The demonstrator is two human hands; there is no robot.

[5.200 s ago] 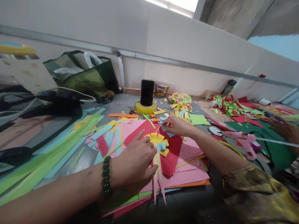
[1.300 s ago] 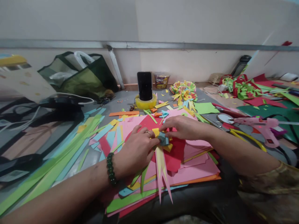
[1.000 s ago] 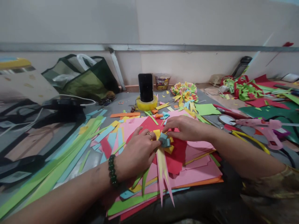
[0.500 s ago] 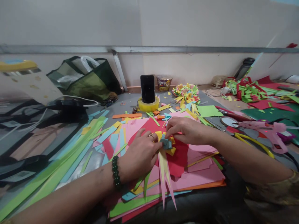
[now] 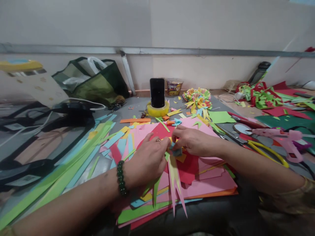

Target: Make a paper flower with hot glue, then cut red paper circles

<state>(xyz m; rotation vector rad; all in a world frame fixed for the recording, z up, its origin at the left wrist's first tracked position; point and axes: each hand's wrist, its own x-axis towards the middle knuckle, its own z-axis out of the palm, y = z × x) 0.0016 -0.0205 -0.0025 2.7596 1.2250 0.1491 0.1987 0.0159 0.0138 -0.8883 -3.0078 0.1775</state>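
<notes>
Both hands meet over a small paper rosette with a blue folded paper piece (image 5: 177, 152) at its centre and yellow paper loops (image 5: 181, 158) around it. My right hand (image 5: 190, 141) pinches the blue piece from the upper right. From the left, my left hand (image 5: 152, 155) grips the rosette's edge, thumb and forefinger closed against it; its fingertips are partly hidden. Pink and yellow pointed paper tails (image 5: 175, 183) hang from the rosette toward me. Beneath lies red paper (image 5: 189, 170) on a stack of pink sheets (image 5: 209, 186).
A phone (image 5: 157, 93) leans upright on a yellow tape roll (image 5: 157, 109). Behind stand a paper cup (image 5: 174, 87) and a finished paper rosette cluster (image 5: 198, 98). Yellow-handled scissors (image 5: 268, 152) and a pink glue gun (image 5: 283, 136) lie right. Green strips (image 5: 73, 167) and a bag (image 5: 95, 82) are left.
My right hand has moved slightly left and down, its fingers now covering more of the blue piece. My left fingers have closed in nearer to it. The view has shifted slightly.
</notes>
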